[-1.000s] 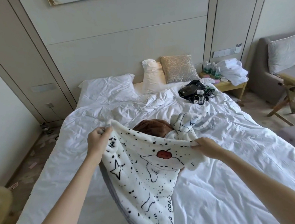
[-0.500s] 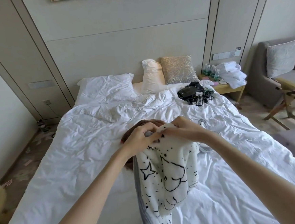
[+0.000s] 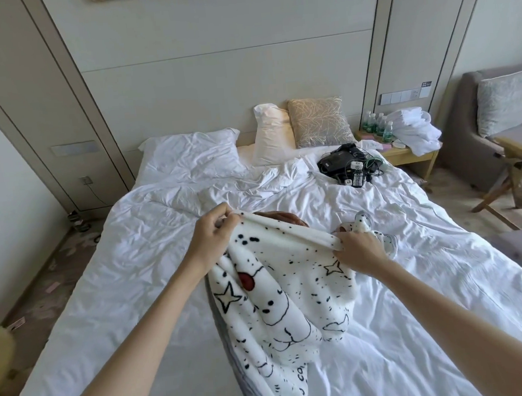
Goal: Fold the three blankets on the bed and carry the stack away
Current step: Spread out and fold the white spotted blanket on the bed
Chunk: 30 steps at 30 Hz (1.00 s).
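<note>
A white blanket with black dots, stars and cartoon outlines hangs above the bed, held up by its folded top edge. My left hand pinches the left end of that edge. My right hand grips the right end. The blanket's lower part drapes down toward me, with a grey underside showing along its left border. A brown blanket lies on the bed just behind the held edge, mostly hidden. Beside my right hand a bit of another dotted white fabric shows; I cannot tell whether it is a separate blanket.
A black bag with cables and small devices lies on the bed's far right. Pillows lean at the headboard. A nightstand with bottles and white towels stands right of the bed, and a grey armchair and wooden table beyond it.
My hands met at the middle half a second ago, doubling the blanket. Now they have moved apart again, stretching the folded top edge between them.
</note>
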Motion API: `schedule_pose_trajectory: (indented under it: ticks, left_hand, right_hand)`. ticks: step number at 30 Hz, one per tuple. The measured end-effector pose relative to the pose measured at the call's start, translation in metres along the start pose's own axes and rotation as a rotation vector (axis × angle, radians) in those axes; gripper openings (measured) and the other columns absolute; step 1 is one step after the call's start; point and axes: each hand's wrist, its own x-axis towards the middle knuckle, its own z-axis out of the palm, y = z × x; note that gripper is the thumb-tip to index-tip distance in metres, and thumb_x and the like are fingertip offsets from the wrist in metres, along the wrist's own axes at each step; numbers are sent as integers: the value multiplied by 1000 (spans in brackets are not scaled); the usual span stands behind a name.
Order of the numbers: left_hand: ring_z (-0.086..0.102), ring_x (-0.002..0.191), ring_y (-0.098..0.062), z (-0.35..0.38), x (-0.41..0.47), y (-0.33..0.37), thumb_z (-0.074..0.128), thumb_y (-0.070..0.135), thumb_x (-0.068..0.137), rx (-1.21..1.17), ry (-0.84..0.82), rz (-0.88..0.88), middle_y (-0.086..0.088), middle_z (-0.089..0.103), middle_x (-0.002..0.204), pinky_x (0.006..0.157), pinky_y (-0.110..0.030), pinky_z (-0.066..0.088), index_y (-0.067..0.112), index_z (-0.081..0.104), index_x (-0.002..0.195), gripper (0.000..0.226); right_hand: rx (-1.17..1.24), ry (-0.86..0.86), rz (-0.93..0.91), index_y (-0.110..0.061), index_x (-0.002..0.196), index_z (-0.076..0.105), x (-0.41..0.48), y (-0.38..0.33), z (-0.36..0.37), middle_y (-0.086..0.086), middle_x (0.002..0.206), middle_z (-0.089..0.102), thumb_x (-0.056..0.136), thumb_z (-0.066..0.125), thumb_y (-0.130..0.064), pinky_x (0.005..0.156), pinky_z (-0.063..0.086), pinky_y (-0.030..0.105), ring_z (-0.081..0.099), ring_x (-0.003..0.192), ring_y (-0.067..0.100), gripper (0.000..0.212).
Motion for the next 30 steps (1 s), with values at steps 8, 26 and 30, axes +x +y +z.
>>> schedule_pose_trajectory:
  ticks: [8, 26, 30]
  left_hand:
    - [21, 49, -12, -29, 8, -31, 53, 19, 94, 30, 334, -75, 5, 25, 53, 45, -27, 20, 5, 34, 70, 34]
    - [50, 70, -24, -40, 104, -14, 57, 29, 90, 90, 521, -309, 2, 51, 67, 55, -29, 33, 13, 55, 74, 23]
    - [62, 80, -19, -18, 98, -16, 71, 17, 79, 45, 295, -379, 3, 62, 94, 70, -29, 46, 20, 65, 102, 24]
  right_hand:
    - [-103, -80, 188, -19, 74, 53, -2, 31, 30, -6, 63, 52, 84, 50, -9, 65, 39, 23, 55, 63, 15, 15]
    - [736, 169, 122, -12, 71, 63, 31, -11, -230, -3, 52, 60, 74, 74, -7, 40, 40, 16, 56, 43, 5, 12]
    - [645, -107, 69, -8, 104, 66, 22, -26, -228, 6, 103, 72, 71, 81, -19, 86, 56, 34, 68, 93, 20, 39]
